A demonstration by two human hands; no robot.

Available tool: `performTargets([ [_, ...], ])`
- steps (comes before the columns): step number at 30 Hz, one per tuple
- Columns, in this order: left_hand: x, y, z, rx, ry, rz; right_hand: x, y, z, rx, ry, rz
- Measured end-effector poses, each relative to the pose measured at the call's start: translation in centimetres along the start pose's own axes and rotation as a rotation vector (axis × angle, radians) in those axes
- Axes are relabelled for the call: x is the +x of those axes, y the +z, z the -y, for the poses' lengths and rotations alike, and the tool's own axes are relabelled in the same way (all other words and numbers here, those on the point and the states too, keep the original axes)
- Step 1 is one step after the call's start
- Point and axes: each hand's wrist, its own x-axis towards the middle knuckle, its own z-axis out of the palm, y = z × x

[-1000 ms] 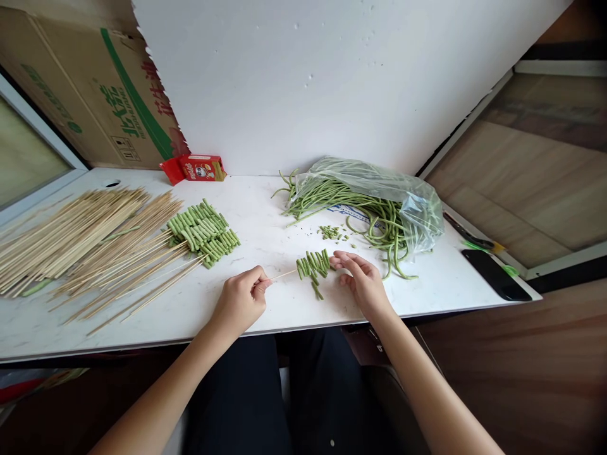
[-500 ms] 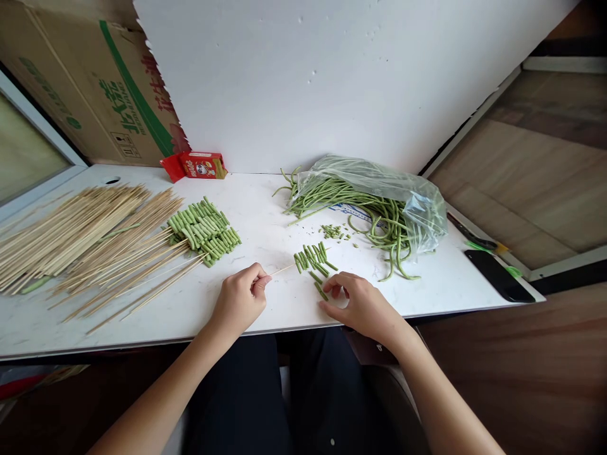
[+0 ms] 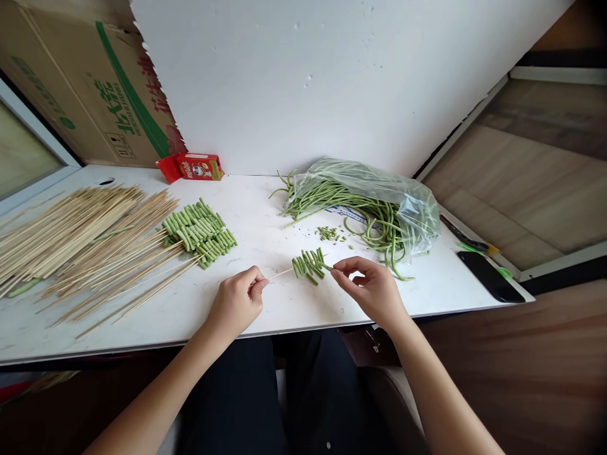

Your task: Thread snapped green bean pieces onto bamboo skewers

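My left hand (image 3: 243, 292) is closed around the blunt end of a thin wooden skewer (image 3: 281, 273), which points to the right. Several short green bean pieces (image 3: 308, 263) sit crosswise in a row on the far part of this skewer. Between thumb and fingers, my right hand (image 3: 367, 284) pinches a cut green bean piece (image 3: 325, 266) by its right end, close to the skewer's tip. One loose bean piece (image 3: 312, 279) lies just below the row. At left, finished-looking bean skewers (image 3: 202, 230) are stacked with their beans to the right.
Bare wooden skewers (image 3: 66, 221) cover the table's left side. Long green beans (image 3: 346, 199) spill from a clear plastic bag (image 3: 417, 208); small bean trimmings (image 3: 329, 233) lie before it. A red packet (image 3: 196, 167), a black phone (image 3: 490, 277) and a knife (image 3: 467, 235) stand or lie toward the edges.
My right hand has picked up one of the loose bean pieces from the table and brought it up to the skewer's tip. My left hand still holds the skewer.
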Motion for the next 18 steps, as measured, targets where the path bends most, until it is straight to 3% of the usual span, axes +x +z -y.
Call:
performTargets([
  [9, -0.1, 0.0, 0.0, 0.021, 0.024, 0.075, -0.4, 2.4, -0.9, -0.108, -0.289, -0.124],
  [18, -0.1, 0.0, -0.2, 0.036, 0.043, 0.07, -0.9, 3.4, -1.3, -0.252, -0.358, -0.197],
])
